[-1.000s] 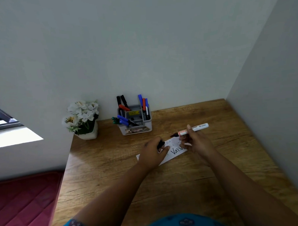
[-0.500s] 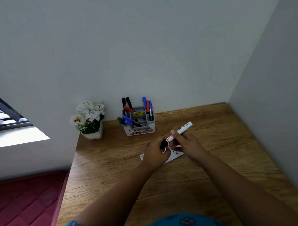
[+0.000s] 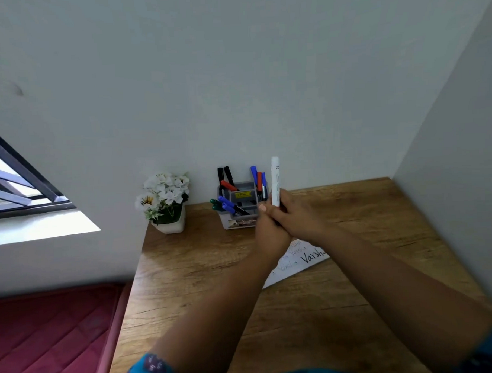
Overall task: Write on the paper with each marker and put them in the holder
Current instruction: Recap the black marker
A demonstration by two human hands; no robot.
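A white marker (image 3: pixel 275 182) stands upright between my two hands, its lower end hidden in them. My right hand (image 3: pixel 295 216) grips its barrel. My left hand (image 3: pixel 269 230) is curled around the marker's lower end, where the cap is out of sight. Both hands hover just in front of the grey holder (image 3: pixel 240 212), which stands at the back of the desk with several black, red, blue and green markers in it. The white paper (image 3: pixel 297 261) with handwritten words lies on the desk below my hands, partly covered by my arms.
A white pot of white flowers (image 3: pixel 166 202) stands left of the holder against the wall. The wooden desk (image 3: pixel 343 309) meets walls at the back and right. Its left edge drops to a red mattress (image 3: pixel 54 338). A window (image 3: pixel 16 193) is at the left.
The marker swung from pointing right to upright, and its black tip went into the cap in my left hand. Both hands rose toward the holder, uncovering more of the paper.
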